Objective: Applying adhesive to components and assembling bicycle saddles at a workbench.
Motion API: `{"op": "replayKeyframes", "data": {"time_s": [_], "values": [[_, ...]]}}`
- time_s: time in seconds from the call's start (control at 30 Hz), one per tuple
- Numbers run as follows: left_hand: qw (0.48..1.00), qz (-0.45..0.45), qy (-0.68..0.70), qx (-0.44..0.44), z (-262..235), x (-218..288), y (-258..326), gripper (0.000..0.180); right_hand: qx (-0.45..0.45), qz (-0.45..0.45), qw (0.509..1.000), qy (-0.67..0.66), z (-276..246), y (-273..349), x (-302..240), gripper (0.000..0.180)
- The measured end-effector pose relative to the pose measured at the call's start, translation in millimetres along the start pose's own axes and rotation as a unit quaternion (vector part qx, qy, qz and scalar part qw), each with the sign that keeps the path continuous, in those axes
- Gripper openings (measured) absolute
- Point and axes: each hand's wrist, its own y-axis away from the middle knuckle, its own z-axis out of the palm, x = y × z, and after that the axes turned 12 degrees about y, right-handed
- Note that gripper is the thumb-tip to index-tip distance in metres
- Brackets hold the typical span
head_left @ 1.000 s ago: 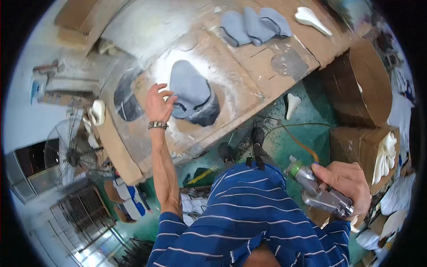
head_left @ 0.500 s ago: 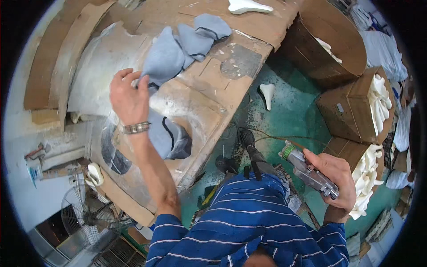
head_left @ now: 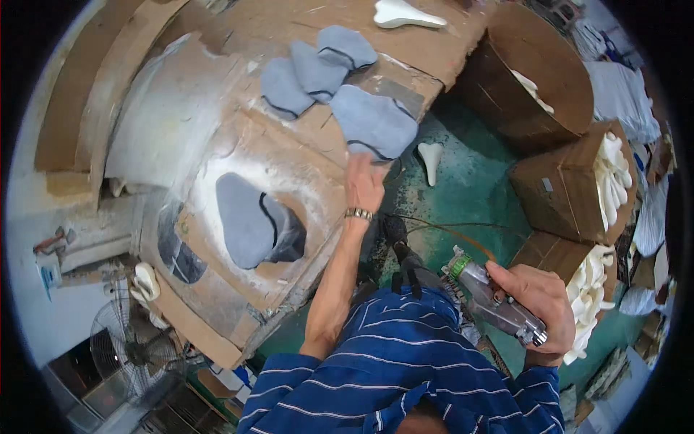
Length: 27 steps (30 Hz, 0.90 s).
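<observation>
Now my left hand (head_left: 363,186) lies open on a grey pad (head_left: 374,120) at upper centre of the desk (head_left: 217,94); my right hand (head_left: 536,304) grips a spray gun (head_left: 493,302) lower right, beside brown cartons (head_left: 571,189).

The scene is viewed from one head-worn fisheye camera, aimed steeply down over the person's striped shirt (head_left: 405,362). The cardboard-covered workbench (head_left: 238,145) is seen to the left and far, the green floor (head_left: 470,188) and cardboard boxes (head_left: 557,195) to the right. Straight edges are bent near the rim. No second view is supplied.
</observation>
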Motion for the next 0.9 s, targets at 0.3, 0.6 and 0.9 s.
{"op": "replayKeyframes", "data": {"time_s": [0.3,0.6,0.9], "values": [[0.933,-0.315,0.023,-0.175,-105.6,-128.7,258.1,0.044,-0.099,-0.125,0.987,0.014,16.0,-54.4,-31.6,0.063],[0.845,-0.53,0.028,-0.068,-128.4,-258.3,539.2,0.034,-0.042,-0.141,0.982,0.116,62.4,-88.2,-103.9,0.062],[0.599,-0.71,0.354,0.113,-122.8,-276.4,602.2,0.026,-0.044,-0.137,0.981,0.133,118.7,-89.3,-197.5,0.068]]}}
